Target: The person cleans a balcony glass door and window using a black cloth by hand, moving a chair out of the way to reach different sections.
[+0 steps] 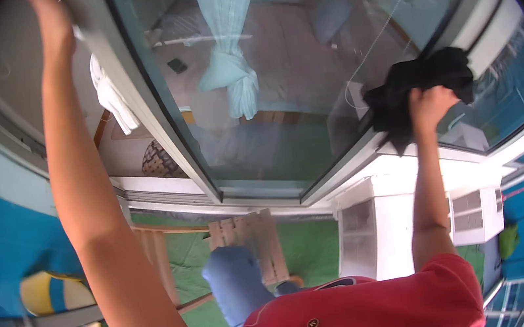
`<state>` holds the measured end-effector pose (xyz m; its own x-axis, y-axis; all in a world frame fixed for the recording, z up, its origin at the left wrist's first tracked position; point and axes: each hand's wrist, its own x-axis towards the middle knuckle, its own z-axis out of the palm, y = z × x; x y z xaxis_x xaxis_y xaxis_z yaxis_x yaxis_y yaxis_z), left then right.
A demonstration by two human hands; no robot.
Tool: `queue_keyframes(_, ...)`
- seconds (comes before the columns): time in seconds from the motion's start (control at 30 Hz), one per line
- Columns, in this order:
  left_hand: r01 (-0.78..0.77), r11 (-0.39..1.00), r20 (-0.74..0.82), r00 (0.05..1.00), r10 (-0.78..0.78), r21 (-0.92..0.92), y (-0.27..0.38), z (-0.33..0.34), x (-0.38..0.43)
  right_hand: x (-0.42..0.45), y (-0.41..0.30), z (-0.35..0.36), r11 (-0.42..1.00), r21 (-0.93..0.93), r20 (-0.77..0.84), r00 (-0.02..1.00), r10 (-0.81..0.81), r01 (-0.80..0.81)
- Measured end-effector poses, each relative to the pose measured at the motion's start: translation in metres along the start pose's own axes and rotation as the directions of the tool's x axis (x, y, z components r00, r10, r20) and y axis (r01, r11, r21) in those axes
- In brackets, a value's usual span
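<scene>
My right hand (433, 104) presses a bunched black cloth (396, 91) against the upright frame and glass at the right side of a sliding glass door (279, 146). Raised high at the top left, my left hand (44, 1) is at the outer edge of the door's light metal frame (156, 113); its fingers are cut off by the picture's edge. Through the glass show a knotted pale blue curtain (232, 68) and a bed. A white curtain (111, 96) hangs in the gap left of the frame.
Below the door are a slatted wooden stand (248, 244) and a green floor (308, 251). A white cabinet-like unit (394, 225) stands at the right. Yellow-and-white chairs (46, 293) are at the lower left, by a blue wall (0, 213). A bent leg in blue trousers (235, 281) reaches toward the stand.
</scene>
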<state>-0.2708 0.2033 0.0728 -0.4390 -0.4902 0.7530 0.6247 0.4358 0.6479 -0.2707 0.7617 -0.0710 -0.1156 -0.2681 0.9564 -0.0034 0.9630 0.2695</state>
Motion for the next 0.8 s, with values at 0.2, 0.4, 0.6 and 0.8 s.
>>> queue_keyframes(0.2,0.224,0.974,0.360,0.912,-0.196,-0.037,0.036,-0.013,-0.358,-0.233,-0.049,-0.035,0.766,0.564,0.454,0.890,0.024,-0.308)
queue_keyframes(0.4,0.281,0.505,0.479,0.817,0.320,-0.816,0.252,0.018,-0.464,-0.351,-0.056,-0.141,0.404,0.432,0.872,0.488,0.042,-0.806)
queue_keyframes(0.6,0.304,-0.253,0.195,0.904,0.380,-0.918,0.347,0.049,-0.491,-0.375,-0.060,-0.206,0.325,0.510,0.860,0.477,-0.180,-0.796)
queue_keyframes(0.8,0.082,-0.214,0.025,0.967,0.254,-0.973,0.332,0.042,-0.492,-0.425,-0.079,-0.228,0.383,0.419,0.898,0.312,-0.311,-0.823)
